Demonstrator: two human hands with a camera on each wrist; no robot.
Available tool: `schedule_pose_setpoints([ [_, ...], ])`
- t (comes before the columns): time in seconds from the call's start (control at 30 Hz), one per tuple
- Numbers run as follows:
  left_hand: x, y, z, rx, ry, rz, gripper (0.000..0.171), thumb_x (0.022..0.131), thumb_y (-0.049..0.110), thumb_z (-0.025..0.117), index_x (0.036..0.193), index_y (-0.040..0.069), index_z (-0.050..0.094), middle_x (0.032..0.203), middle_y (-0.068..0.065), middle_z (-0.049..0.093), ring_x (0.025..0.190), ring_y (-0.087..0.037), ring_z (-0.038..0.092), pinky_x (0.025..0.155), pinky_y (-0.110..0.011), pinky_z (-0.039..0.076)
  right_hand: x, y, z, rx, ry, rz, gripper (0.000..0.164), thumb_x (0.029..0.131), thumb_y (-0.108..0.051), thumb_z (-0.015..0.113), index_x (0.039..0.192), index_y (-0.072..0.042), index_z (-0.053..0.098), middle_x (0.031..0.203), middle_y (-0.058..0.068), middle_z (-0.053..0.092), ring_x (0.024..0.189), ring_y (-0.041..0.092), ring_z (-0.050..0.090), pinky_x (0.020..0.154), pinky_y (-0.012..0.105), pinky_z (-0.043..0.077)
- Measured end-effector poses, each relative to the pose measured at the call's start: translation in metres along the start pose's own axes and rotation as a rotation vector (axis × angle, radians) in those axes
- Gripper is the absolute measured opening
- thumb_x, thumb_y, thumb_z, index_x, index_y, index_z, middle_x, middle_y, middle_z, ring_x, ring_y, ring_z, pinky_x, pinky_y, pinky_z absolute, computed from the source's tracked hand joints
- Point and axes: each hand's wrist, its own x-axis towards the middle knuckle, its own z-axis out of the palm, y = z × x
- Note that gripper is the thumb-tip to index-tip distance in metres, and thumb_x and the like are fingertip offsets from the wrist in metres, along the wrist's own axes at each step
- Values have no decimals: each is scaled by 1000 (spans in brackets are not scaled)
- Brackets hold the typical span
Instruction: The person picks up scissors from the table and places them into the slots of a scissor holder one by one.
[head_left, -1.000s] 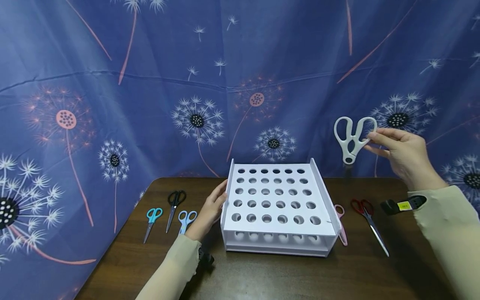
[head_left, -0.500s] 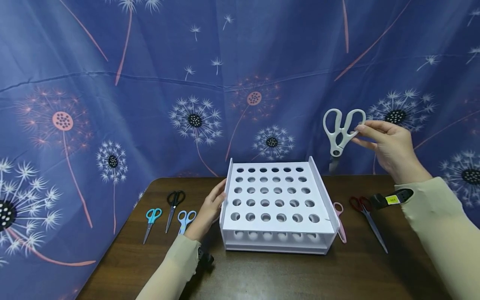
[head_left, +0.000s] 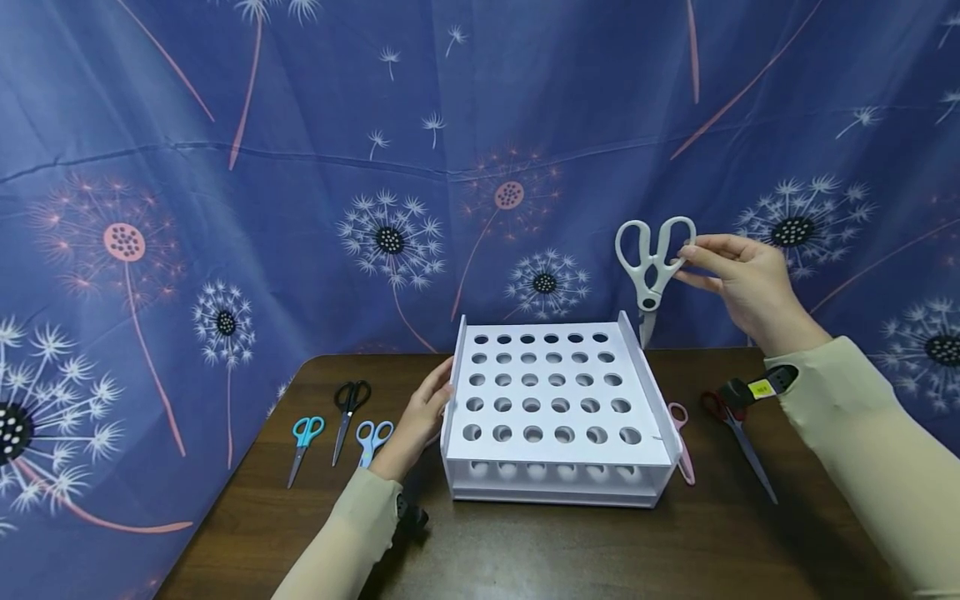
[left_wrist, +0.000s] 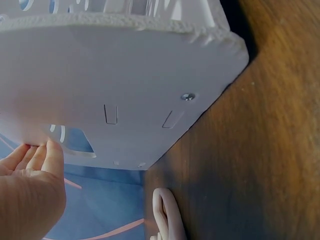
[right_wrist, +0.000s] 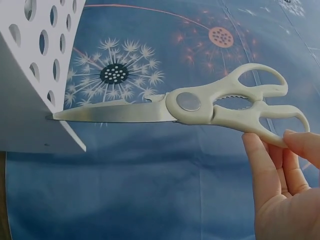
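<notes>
Pinched by the right hand (head_left: 750, 279), kitchen scissors (right_wrist: 182, 107) hung near the white rack (head_left: 542, 369), at its far right corner; the left hand (head_left: 420, 421) touched its left panel (left_wrist: 150, 75), fingers extended. Only the left wrist view showed a screw (left_wrist: 188, 96). Dandelion-print fabric (head_left: 585, 92) backed the wooden table (head_left: 562, 550).

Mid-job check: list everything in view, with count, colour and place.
White scissors: one, white handles, raised near the rack's far right corner
Rack: one, white, holed top, centre of table
Teal scissors: one, far left
Black scissors: one, left
Light-blue scissors: one, beside left hand
Pink scissors: one, against or just beside the rack's right side
Red-handled scissors: one, right
Looped handle: one, pale, left of rack; owner unclear
Table: one, brown, underneath
Cloth: blue, dandelion print, behind
Wrist cameras: two, black, at the cuffs
Sleeves: two, beige
Left hand: one, touching rack's left side
Right hand: one, pinching white scissors
</notes>
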Motion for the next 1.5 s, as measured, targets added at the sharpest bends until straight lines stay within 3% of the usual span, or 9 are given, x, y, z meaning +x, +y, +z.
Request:
schedule_pose_setpoints([
  [0.47, 0, 0, -1, -5, -7, 4, 52, 102, 23, 45, 152, 14, 31, 156, -12, 32, 129, -29, 44, 95, -26, 45, 5, -7, 15, -4, -7, -11, 19, 81, -10, 77, 98, -4, 72, 92, 1, 70, 84, 12, 68, 71, 24, 58],
  [1.03, 2, -5, -1, -38, -9, 7, 52, 103, 21, 45, 152, 12, 32, 155, -13, 33, 118, -20, 51, 89, -24, 49, 12, -6, 32, 21, -12, -7, 22, 79, -12, 79, 98, -4, 72, 90, 2, 71, 83, 13, 69, 71, 26, 58],
  [1.5, 3, -3, -1, -41, -4, 16, 51, 102, 21, 45, 151, 12, 32, 155, -13, 33, 121, -23, 49, 90, -25, 48, 22, 3, 49, 26, -29, -25, 19, 80, -10, 77, 97, -4, 72, 88, 2, 71, 81, 13, 69, 71, 25, 58],
])
